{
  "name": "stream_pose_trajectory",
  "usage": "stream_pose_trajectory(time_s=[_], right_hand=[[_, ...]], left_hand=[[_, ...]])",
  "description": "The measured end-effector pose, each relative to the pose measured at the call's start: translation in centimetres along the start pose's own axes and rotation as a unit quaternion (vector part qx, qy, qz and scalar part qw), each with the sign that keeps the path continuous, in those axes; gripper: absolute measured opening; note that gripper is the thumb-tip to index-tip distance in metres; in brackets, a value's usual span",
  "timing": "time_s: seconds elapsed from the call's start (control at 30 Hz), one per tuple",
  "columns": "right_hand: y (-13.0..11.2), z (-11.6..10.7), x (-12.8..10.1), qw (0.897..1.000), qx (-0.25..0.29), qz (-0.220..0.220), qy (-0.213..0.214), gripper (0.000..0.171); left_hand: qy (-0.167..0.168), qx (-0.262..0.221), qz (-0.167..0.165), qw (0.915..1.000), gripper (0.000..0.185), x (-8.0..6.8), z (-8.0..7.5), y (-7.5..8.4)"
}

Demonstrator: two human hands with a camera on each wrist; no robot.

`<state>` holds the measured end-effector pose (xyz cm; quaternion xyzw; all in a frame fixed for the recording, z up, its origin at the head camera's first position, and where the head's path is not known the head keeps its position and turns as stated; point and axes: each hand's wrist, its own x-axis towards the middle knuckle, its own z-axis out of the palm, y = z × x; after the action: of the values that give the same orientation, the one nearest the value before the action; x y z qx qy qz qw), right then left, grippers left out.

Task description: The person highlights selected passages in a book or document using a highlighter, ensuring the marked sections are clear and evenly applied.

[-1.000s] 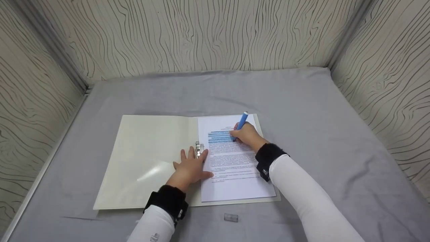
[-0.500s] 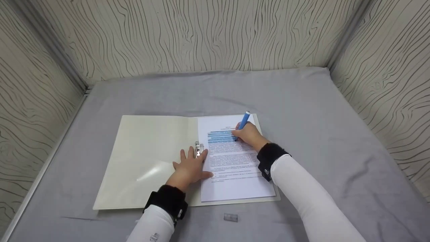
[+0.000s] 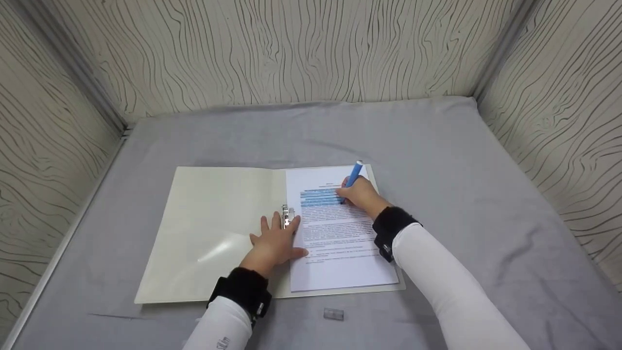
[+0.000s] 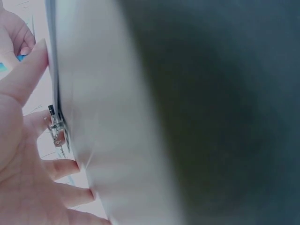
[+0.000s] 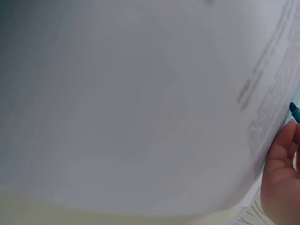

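Observation:
A blue marker (image 3: 355,173) is pinched in my right hand (image 3: 362,194), slanting with its dark tip down at the printed sheets (image 3: 342,277). Bands of blue highlighting cover the upper lines of text. In the right wrist view the marker's tip (image 5: 294,108) shows past my fingers. Spread flat, my left hand (image 3: 274,245) rests by the spine of an open cream binder (image 3: 214,204), its thumb on the sheets' left edge. The metal ring clip (image 3: 285,214) shows just beyond the left fingers. In the left wrist view this clip (image 4: 56,126) sits beside those fingers.
A small grey, see-through piece (image 3: 334,314), perhaps the marker's cap, lies on the grey cloth (image 3: 437,155) in front of the binder. Patterned panels (image 3: 301,53) stand behind and on both sides of the table.
My right hand and the marker have slid slightly to the right along a line of text. The left hand, binder and sheets have stayed in place.

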<state>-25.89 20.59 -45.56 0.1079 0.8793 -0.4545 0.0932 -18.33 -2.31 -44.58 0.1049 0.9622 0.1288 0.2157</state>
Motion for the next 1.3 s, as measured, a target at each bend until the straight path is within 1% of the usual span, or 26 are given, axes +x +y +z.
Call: stream_pose_trajectory(time_s=[0.17,0.4,0.57,0.73,0.97,1.17,1.3], right_hand=[[0.2,-0.1,0.0,1.0,0.006,-0.006,0.005,0.018],[0.4,-0.3,0.0,1.0,0.023,0.002,0.002,0.019],[0.5,-0.5,0.1,1.0,0.013,-0.006,0.007,0.019],[0.6,-0.6,0.0,1.0,0.016,-0.011,0.01,0.019],[0.8,-0.7,0.0,1.0,0.022,-0.004,0.01,0.018],[1.0,-0.8,0.1,0.999,0.028,0.015,0.011,0.019],[1.1,-1.0,0.2,0.999,0.029,0.018,0.011,0.019]], left_hand=[[-0.001,0.0,0.0,1.0,0.083,0.1,0.1,-0.1],[0.005,-0.009,0.005,0.9999,0.083,0.1,0.2,-0.2],[0.007,-0.01,0.005,0.9999,0.084,0.2,0.2,-0.2],[0.006,-0.007,0.003,1.0,0.084,0.2,0.2,-0.2],[0.003,-0.007,0.004,1.0,0.084,0.2,0.2,-0.2],[0.001,-0.006,0.002,1.0,0.084,0.2,0.2,-0.1],[0.002,-0.008,0.002,1.0,0.084,0.2,0.2,-0.1]])
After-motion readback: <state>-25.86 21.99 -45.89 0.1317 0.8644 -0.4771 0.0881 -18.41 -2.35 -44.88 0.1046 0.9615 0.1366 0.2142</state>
